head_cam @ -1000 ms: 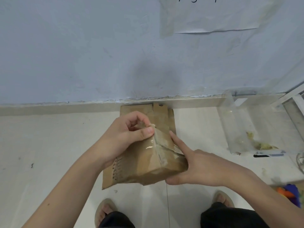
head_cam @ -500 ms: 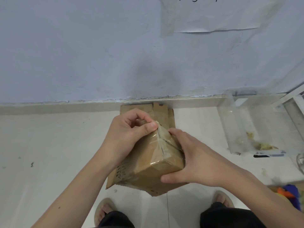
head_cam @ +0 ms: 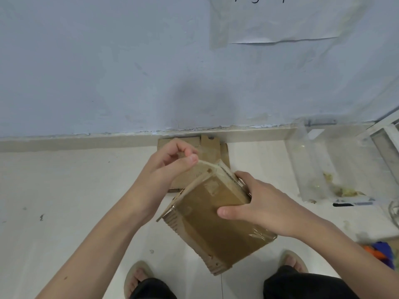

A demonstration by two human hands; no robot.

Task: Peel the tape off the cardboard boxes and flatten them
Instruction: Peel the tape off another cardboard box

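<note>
At the centre of the frame I am seeing the left hand [head_cam: 170, 169] pinching the lifted end of the tape [head_cam: 210, 164] between thumb and curled forefinger, drawing it up and left off the cardboard box [head_cam: 212, 225]. The right hand [head_cam: 259, 203] is wrapping the box's far right edge, thumb lying flat across the top face. Compared with half a second ago, the box is sitting lower and turned, one flap [head_cam: 185, 197] now standing open.
</note>
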